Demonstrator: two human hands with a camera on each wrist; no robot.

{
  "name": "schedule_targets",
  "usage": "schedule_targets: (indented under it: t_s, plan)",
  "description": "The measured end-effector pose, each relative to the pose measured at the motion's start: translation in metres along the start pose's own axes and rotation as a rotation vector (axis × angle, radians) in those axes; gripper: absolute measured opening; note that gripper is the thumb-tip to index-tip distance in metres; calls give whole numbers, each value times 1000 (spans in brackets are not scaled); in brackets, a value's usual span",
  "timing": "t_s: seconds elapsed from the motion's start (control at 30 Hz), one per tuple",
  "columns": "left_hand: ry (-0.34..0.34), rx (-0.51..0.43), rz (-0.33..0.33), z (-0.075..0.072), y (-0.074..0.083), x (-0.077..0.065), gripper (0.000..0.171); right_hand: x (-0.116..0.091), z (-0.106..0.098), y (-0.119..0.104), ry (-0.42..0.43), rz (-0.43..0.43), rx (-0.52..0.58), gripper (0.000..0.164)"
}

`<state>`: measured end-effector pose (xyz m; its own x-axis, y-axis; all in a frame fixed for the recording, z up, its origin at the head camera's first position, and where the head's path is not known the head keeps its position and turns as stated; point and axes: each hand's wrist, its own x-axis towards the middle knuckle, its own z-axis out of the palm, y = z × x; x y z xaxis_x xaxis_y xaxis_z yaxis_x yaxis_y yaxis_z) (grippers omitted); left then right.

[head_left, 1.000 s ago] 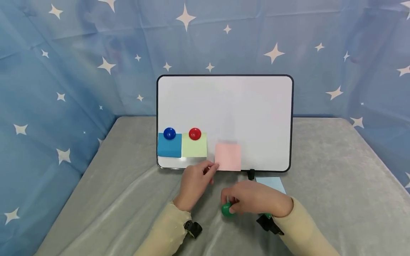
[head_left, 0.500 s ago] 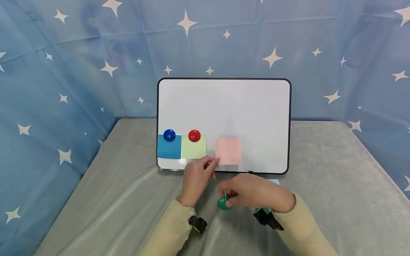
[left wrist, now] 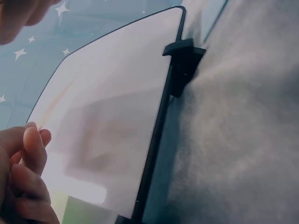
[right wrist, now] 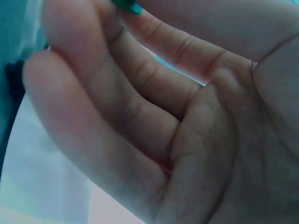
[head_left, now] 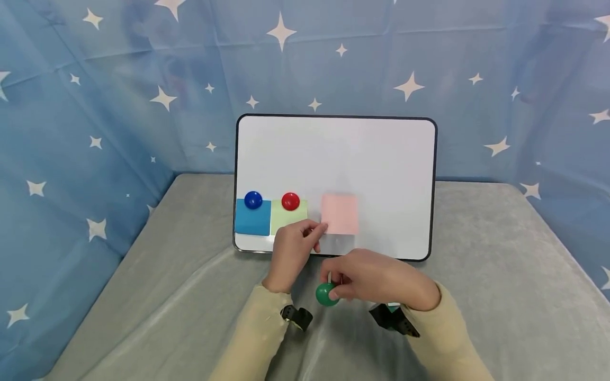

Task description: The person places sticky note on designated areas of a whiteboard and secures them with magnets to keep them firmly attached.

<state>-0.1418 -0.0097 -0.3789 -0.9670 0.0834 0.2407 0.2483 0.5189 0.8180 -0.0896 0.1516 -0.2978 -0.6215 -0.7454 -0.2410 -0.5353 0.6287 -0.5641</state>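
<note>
My left hand pinches the lower left corner of a pink square paper note, held up in front of the whiteboard. In the left wrist view the note shows nearly edge-on above the fingertips. Just below the board, my right hand grips a round green magnet between thumb and fingers; in the right wrist view only a sliver of the magnet shows. To the left on the board are a blue note under a blue magnet and a pale green note under a red magnet.
The whiteboard stands on a grey cloth-covered table. Black clips hold its lower edge. A blue curtain with white stars hangs behind and at the sides. Something green shows by the right wrist strap.
The left hand has raised the pink note from the board's bottom edge to about the height of the other notes. The right hand has moved up and slightly left with the green magnet.
</note>
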Motion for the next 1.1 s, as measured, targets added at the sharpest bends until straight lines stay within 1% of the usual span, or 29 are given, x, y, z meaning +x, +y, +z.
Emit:
schedule_targets:
  t_s: [0.1, 0.2, 0.37, 0.47, 0.57, 0.7, 0.9, 0.97, 1.1]
  plan:
    - [6, 9, -11, 1, 3, 2, 32, 0, -5, -2, -7, 0, 22, 9]
    - [31, 43, -15, 1, 2, 1, 31, 1, -9, -6, -15, -1, 25, 7]
    - [50, 81, 22, 0, 2, 1, 29, 3, -13, -10, -11, -18, 28, 7]
    - [49, 84, 26, 1, -1, 1, 27, 5, -15, -12, -9, -44, 34, 7]
    - [48, 69, 17, 4, -4, 0, 26, 7, -16, -13, 4, -68, 17, 9]
    - [58, 46, 15, 8, -9, -1, 28, 9, -20, -14, 20, -72, 19, 11]
    - [98, 60, 47, 16, -15, -1, 33, 9, -23, -1, 27, -35, 62, 10]
    - [109, 75, 44, 16, -17, -1, 33, 11, -23, 5, 35, -13, 80, 9]
    - [99, 104, 19, 16, -18, -1, 36, 15, -24, 19, 66, 23, 123, 6]
